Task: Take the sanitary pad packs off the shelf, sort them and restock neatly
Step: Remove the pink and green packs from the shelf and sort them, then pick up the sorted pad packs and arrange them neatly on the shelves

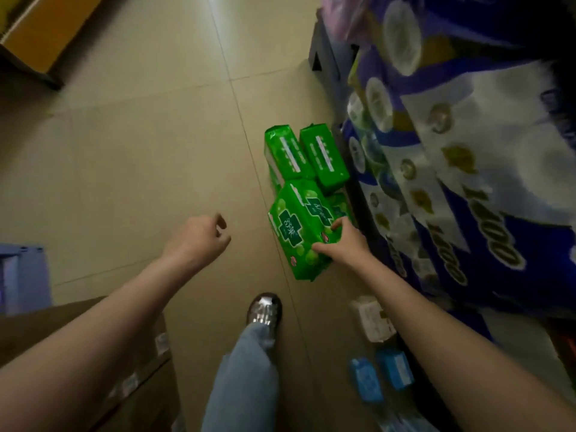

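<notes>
At the far left edge a pale blue plastic crate (pixel 21 275) stands on the beige tiled floor (pixel 140 157), and just below it a brown cardboard box (pixel 137 385) fills the lower left corner; a yellow-fronted shelf unit (pixel 40 35) sits in the top left corner. The left hand (pixel 198 241) hangs over bare floor with its fingers loosely curled and holding nothing, well apart from the packs. Below centre a leg in light blue jeans (pixel 243 378) ends in a shiny silver shoe (pixel 264 310) planted on the tiles. Right of centre the green sanitary pad packs lie on the floor beside the big wrapped bundles: two green packs (pixel 307 155) stand side by side at the back, touching each other, and in front of them the right hand (pixel 346 244) grips the front green pack (pixel 297 229), thumb on its lower face and fingers curled over its upper right edge, the pack tilted; whether it rests on the floor or is lifted cannot be told. Nearer the camera a white pack (pixel 372 319) lies on the floor by the right forearm, and below it two blue packs (pixel 381 374) lie side by side. The right side is taken up by large purple and white bundles of toilet rolls (pixel 461 151), stacked and blurred
</notes>
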The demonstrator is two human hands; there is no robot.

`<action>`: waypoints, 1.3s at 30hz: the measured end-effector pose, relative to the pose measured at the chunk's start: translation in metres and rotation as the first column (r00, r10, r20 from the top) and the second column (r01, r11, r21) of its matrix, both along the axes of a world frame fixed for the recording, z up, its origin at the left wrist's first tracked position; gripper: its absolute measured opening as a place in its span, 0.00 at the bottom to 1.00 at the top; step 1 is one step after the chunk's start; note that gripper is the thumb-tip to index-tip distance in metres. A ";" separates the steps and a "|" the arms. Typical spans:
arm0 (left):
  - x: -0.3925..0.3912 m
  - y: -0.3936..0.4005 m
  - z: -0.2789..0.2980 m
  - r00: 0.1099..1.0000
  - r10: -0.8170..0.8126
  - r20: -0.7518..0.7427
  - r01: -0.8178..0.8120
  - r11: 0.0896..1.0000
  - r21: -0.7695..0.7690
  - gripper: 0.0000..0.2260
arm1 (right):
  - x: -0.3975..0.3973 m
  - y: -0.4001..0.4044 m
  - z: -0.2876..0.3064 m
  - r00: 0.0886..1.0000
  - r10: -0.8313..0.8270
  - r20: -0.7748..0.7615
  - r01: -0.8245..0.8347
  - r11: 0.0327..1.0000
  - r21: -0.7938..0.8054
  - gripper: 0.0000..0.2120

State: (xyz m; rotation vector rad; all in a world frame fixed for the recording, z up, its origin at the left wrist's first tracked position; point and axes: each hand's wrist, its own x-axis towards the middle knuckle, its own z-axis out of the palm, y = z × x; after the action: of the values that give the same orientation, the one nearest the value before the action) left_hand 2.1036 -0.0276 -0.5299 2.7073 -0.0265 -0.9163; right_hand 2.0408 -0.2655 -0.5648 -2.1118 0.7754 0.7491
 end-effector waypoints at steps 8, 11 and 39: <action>0.071 0.058 -0.102 0.988 0.145 -0.058 -0.145 0.989 -0.011 0.11 | 0.107 0.097 -0.152 0.997 0.026 0.066 -0.023 0.998 -0.050 0.25; 0.074 0.074 -0.129 0.988 0.140 -0.072 -0.137 0.990 0.042 0.10 | 0.128 0.114 -0.191 0.991 -0.035 0.132 0.053 0.990 -0.134 0.25; -0.232 -0.257 0.212 0.830 -0.143 0.538 0.469 0.701 -0.537 0.22 | -0.317 -0.128 0.275 0.782 0.231 0.579 0.253 0.731 -0.633 0.21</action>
State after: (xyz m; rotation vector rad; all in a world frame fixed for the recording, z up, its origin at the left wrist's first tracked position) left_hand 1.8717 -0.2847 -0.3179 2.1821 -0.7921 -0.2117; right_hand 1.7237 -0.3935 -0.2899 -2.7673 0.7333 -0.3827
